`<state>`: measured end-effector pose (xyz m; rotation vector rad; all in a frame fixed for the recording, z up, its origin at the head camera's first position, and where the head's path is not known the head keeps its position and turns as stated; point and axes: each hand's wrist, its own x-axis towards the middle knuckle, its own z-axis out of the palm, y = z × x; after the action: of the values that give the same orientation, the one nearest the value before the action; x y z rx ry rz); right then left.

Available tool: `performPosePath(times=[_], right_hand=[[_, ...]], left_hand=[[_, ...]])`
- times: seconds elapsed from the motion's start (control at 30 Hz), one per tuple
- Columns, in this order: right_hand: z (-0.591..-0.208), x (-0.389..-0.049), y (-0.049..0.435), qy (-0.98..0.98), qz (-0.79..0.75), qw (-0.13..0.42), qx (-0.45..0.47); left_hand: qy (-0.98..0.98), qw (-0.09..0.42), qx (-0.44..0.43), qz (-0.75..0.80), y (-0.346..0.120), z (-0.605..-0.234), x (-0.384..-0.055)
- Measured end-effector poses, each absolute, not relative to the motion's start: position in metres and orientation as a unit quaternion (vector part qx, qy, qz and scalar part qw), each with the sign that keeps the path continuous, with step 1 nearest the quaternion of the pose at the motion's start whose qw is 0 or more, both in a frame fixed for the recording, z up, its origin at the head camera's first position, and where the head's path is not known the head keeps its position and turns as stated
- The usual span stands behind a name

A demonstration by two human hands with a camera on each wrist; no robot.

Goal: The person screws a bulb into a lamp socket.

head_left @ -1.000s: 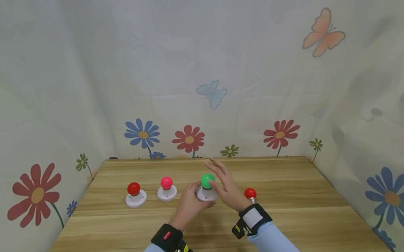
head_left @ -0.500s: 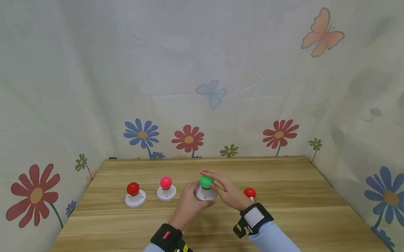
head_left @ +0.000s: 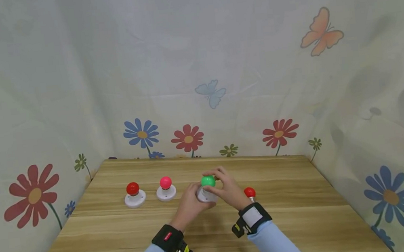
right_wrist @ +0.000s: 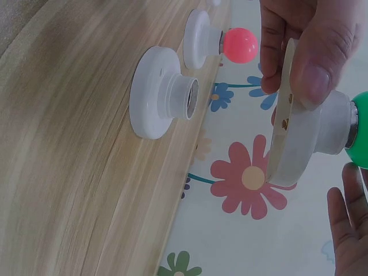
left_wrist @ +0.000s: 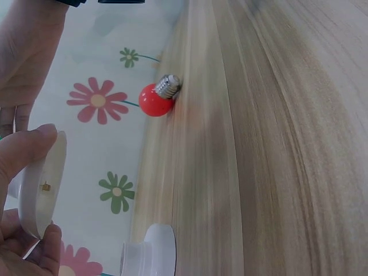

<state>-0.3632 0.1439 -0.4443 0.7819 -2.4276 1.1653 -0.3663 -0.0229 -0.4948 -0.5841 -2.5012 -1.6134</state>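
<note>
My left hand grips a white lamp holder by its round base, thumb on one side and fingers on the other. A green light bulb sits in the holder, its metal collar showing at the rim in the right wrist view. Thumb and fingers of my right hand pinch the bulb from the right. The holder is raised off the table, and its hollow underside with small brass contacts faces the left wrist camera. A red bulb lies beyond my right wrist, its screw thread bare.
A red bulb and a pink bulb stand in white holders at left on the wooden table. Another white holder, without a bulb, stands on the table, hidden by my hands in the head view. Flowered cloth encloses the table.
My right hand's raised fingers came down over the green bulb, then shifted their grip, with the index finger now along its top. The left hand and holder have hardly moved.
</note>
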Motion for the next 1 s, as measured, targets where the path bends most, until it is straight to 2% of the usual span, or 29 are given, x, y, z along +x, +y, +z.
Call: performPosePath(times=[0.23,0.37,0.6,1.0], right_hand=[[-0.4434,-0.3625,0.1476,-0.840,0.400,0.171,0.325],[-0.4424,-0.3626,0.1495,-0.829,0.402,0.140,0.364],[-0.4423,-0.3630,0.1502,-0.833,0.397,0.113,0.368],[-0.4460,-0.3660,0.1427,-0.862,0.380,0.181,0.282]], left_hand=[[-0.823,0.052,-0.190,-0.533,-0.0239,-0.4911,-0.3645],[-0.823,0.052,-0.189,-0.533,-0.0247,-0.4898,-0.3648],[-0.825,0.050,-0.182,-0.532,-0.0259,-0.4932,-0.3682],[-0.830,0.050,-0.185,-0.524,-0.0259,-0.4951,-0.3700]])
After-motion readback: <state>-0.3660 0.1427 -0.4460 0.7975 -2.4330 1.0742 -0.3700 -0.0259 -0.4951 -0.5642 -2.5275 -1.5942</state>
